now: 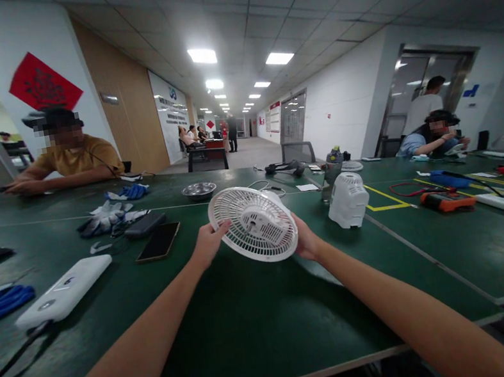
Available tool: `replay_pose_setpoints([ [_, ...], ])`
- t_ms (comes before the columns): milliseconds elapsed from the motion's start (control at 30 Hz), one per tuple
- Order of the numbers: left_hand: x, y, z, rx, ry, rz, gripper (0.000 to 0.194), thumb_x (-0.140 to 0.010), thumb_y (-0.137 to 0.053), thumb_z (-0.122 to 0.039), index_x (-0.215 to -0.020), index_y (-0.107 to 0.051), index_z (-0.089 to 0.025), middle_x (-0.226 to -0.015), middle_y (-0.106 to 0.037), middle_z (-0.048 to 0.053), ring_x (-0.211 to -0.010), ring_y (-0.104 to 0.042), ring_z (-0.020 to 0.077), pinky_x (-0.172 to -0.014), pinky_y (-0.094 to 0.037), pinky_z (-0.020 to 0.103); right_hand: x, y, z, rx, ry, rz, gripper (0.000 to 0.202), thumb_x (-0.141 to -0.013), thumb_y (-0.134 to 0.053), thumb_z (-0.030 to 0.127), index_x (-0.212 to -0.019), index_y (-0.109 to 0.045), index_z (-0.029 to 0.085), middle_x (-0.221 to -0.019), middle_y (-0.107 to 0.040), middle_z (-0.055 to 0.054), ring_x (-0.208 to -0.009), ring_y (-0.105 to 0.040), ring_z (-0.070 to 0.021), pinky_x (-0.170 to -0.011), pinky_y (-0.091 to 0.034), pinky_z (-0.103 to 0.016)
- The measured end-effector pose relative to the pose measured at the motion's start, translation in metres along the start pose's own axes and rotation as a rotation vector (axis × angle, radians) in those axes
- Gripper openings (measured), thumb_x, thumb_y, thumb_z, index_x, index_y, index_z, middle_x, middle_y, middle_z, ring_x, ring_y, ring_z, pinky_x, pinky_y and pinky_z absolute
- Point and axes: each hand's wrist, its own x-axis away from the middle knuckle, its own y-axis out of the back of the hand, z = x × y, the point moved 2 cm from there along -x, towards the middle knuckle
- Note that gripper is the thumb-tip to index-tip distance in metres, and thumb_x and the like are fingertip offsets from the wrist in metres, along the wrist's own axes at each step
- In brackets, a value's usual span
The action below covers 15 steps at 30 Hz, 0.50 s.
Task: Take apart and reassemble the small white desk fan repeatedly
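Item: 1 white fan grille [268, 237], held between my 2 hands above the green table [257, 330], slatted face tilted toward me. My left hand [211, 243] pinches the rim, thumb over the near face; this edge hold appears chosen to leave the slats and hub unobstructed. My right hand [306, 238] grips the opposite side; its fingertips are hidden behind, so I cannot tell their exact contact. Support at 2 opposite sides presumably steadies the round part against twisting. The white housing [348, 201] stands upright to my right, apart from the grille; the phone [158, 241] lies flat at left, probably set aside for elbow room.
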Motion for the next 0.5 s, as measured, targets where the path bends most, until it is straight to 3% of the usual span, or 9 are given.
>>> replay_pose_setpoints([
  [133, 0.005, -0.006, 0.006, 0.155, 0.123, -0.011, 0.044, -0.068, -0.076, -0.049, -0.090, -0.073, -0.011, -0.086, -0.076, 0.012, -0.079, -0.071, 0.0266, -0.076, -0.057, 0.042, 0.002, 0.000, -0.006, -0.063, -0.128, 0.095, 0.038, -0.089, -0.048, 0.050, -0.107, -0.061, 0.020, -0.093, -0.071, -0.004, -0.092, -0.066, -0.0232, -0.086, -0.052, -0.043],
  [300, 0.007, -0.009, 0.003, 0.143, 0.101, -0.032, 0.039, -0.066, -0.079, -0.040, -0.089, -0.073, -0.010, -0.081, -0.076, 0.010, -0.073, -0.072, 0.0234, -0.072, -0.059, 0.039, 0.001, 0.002, -0.012, -0.092, -0.232, 0.158, 0.036, -0.092, -0.043, 0.046, -0.108, -0.059, 0.019, -0.095, -0.071, -0.005, -0.089, -0.067, -0.0215, -0.087, -0.052, -0.043],
  [500, 0.013, -0.011, -0.008, 0.027, 0.099, -0.055, 0.034, -0.068, -0.079, -0.039, -0.084, -0.072, -0.010, -0.074, -0.074, 0.009, -0.065, -0.070, 0.0221, -0.064, -0.060, 0.038, 0.003, 0.004, -0.008, 0.076, -0.159, 0.172, 0.039, -0.088, -0.048, 0.050, -0.111, -0.057, 0.021, -0.101, -0.070, -0.008, -0.097, -0.067, -0.0266, -0.088, -0.052, -0.049],
])
